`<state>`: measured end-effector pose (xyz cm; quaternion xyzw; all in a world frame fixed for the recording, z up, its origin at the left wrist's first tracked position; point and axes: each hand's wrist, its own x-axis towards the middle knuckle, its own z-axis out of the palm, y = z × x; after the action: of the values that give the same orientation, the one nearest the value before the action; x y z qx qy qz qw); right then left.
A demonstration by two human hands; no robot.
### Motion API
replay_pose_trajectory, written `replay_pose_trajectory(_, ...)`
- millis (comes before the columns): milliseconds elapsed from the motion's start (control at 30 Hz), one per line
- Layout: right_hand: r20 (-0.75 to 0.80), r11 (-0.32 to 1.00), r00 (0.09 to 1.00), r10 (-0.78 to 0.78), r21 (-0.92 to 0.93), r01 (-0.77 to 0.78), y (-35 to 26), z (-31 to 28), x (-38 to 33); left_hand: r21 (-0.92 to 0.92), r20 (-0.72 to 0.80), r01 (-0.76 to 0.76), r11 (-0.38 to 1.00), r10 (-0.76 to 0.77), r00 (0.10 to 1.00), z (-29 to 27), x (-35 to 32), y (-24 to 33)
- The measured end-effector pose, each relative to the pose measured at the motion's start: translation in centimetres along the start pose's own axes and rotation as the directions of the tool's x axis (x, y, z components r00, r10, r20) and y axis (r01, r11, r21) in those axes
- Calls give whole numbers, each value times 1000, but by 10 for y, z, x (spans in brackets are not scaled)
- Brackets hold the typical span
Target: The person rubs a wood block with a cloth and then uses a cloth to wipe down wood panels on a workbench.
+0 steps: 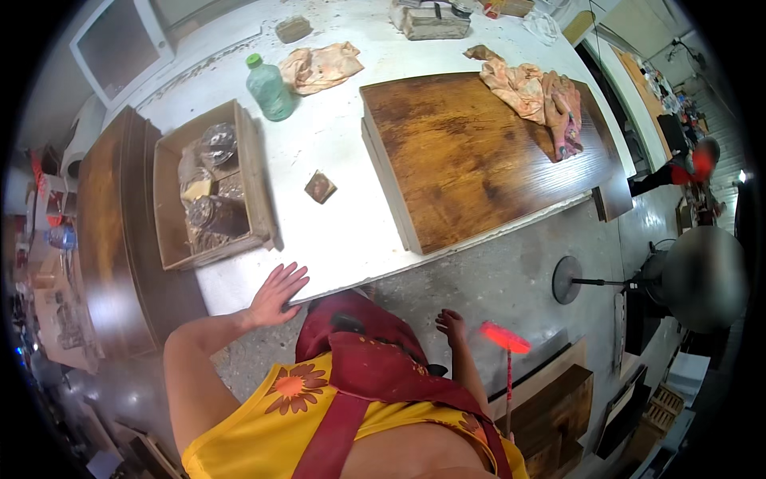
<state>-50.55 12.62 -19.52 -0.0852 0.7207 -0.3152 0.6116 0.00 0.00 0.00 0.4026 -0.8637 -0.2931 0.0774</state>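
My left hand [278,295] lies flat with spread fingers on the near edge of a white worktable [335,255], holding nothing. Low beside my body, over the floor, my right hand [451,323] hangs with loosely bent fingers apart and nothing in it. Beyond the left hand stands a worn open box [259,211] with jars [217,214] and a yellowish block inside. A small brown square pad [320,188] lies on the white top. To the right rests a glossy brown wood-grain panel [447,152], with a stained rag [515,88] and a stained glove-like piece [562,116] on it.
A green-capped bottle [270,89] and another rag [319,67] lie farther back. A dark wooden cabinet piece [120,239] stands left of the table. On the right are a pedestal fan [702,278], a red-headed broom [506,338] and leaning boards [550,407].
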Motion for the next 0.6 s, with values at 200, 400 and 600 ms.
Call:
replay_pose_trajectory(200, -90, 982, 988, -122, 136, 134, -45, 15, -12, -144, -252, 193, 971, -224, 941, 7, 36, 38)
replay_pose_trajectory(400, -318, 906, 911, -263, 242, 346, -103, -38, -33, -881, -312, 31, 473, -629, 712, 23, 119, 103)
replay_pose_trajectory(600, -612, 588, 514, -601, 96, 803, -260, -106, -27, -889, -420, -80, 452, -730, 540, -19, 184, 126)
